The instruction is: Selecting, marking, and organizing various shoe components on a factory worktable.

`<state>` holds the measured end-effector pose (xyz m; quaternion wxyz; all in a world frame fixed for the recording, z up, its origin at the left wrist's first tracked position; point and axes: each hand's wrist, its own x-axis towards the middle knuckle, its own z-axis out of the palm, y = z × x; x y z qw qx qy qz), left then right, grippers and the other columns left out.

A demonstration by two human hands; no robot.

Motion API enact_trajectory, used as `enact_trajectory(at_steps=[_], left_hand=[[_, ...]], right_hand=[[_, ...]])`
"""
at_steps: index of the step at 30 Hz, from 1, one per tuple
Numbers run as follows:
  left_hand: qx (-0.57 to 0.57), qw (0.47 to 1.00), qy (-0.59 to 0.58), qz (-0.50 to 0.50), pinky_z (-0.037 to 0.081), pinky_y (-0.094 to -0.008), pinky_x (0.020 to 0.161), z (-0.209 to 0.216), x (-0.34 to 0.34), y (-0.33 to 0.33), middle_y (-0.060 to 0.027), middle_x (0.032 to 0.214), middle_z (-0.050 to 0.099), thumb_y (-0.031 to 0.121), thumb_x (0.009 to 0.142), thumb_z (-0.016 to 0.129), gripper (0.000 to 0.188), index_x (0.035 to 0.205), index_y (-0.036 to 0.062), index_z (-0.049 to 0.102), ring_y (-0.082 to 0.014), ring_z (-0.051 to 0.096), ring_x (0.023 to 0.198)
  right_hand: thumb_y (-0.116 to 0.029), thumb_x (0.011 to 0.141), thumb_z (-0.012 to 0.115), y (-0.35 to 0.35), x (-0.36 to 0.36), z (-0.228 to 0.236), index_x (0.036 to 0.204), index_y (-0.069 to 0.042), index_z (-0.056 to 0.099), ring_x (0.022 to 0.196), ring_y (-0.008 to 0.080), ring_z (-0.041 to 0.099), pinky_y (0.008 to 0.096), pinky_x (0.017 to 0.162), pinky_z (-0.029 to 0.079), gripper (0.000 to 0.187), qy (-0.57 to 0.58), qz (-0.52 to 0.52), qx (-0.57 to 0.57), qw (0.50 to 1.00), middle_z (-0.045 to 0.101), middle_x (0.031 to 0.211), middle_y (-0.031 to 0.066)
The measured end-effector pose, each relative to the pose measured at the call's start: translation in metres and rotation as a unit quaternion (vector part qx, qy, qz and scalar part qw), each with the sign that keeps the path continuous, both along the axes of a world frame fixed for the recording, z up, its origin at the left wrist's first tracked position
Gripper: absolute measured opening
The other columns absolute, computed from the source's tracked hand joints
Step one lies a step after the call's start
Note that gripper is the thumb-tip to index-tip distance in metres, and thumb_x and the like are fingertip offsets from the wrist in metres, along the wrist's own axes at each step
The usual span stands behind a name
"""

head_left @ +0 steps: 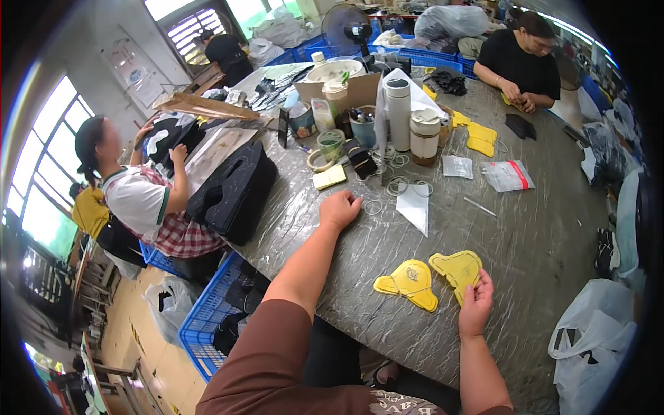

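Note:
My right hand [476, 304] grips the right edge of a yellow, flat, shaped piece [455, 266] with a stitched or drawn outline, thumb on top. Left of it on the table lies a second yellow shaped piece [409, 282] with a dark print and a thin cord loop across it. My left hand [339, 209] reaches farther out with curled fingers, its fingertips beside a thin pale elastic loop [373, 207]. Whether anything is between those fingers is hidden. More loops [400, 185] lie just beyond, by a white triangular sheet [415, 207].
A yellow note pad [329, 177], a steel thermos [398, 114], a jar [424, 137] and cups stand beyond my left hand. Small plastic bags [508, 176] and a pen [480, 207] lie right. Black foam pieces [235, 190] sit left. Co-workers stand left and sit far right.

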<state>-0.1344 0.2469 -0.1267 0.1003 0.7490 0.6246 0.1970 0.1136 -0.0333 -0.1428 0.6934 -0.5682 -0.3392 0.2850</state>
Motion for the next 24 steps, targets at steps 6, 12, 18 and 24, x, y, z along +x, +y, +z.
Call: enact_trajectory(at_steps=[6,12,18,24], left_hand=[[0.019,0.999,-0.025,-0.016,0.049,-0.0412,0.069,-0.001,-0.006,0.003,-0.0124,0.079,0.066,0.045,0.076,0.059,0.034,0.079,0.0116,0.067,-0.0316,0.063,0.078],[-0.023,0.998,-0.063,-0.009,0.050,-0.0419,0.073,-0.003,-0.003,-0.001,-0.0129,0.082,0.067,0.043,0.075,0.059,0.033,0.083,0.0128,0.069,-0.0319,0.063,0.081],[-0.026,0.994,-0.101,-0.040,0.050,-0.0431,0.068,0.000,-0.012,-0.013,-0.0128,0.082,0.065,0.039,0.075,0.060,0.029,0.077,0.0108,0.067,-0.0323,0.063,0.077],[0.017,0.987,-0.143,-0.078,0.048,-0.0425,0.064,-0.004,-0.005,-0.010,-0.0114,0.077,0.063,0.033,0.077,0.062,0.025,0.073,0.0090,0.065,-0.0317,0.061,0.075]], right_hand=[[0.003,0.090,0.041,0.007,0.001,-0.004,0.128,0.004,0.035,0.097,0.0154,0.056,0.0277,0.087,0.043,0.039,-0.041,-0.008,-0.005,0.999,0.056,0.108,0.0126],[0.002,0.089,0.043,0.006,0.000,-0.011,0.128,0.003,0.037,0.104,0.0214,0.054,0.0307,0.091,0.042,0.040,-0.141,-0.060,-0.038,0.987,0.052,0.116,0.0156],[0.002,0.082,0.049,-0.003,0.006,-0.023,0.124,0.003,0.042,0.123,0.0325,0.039,0.0393,0.099,0.036,0.043,-0.315,-0.117,-0.094,0.937,0.038,0.131,0.0199],[0.000,0.078,0.053,-0.009,0.000,-0.001,0.122,0.002,0.045,0.127,0.0371,0.032,0.0441,0.105,0.028,0.044,-0.391,-0.145,-0.209,0.885,0.033,0.137,0.0221]])
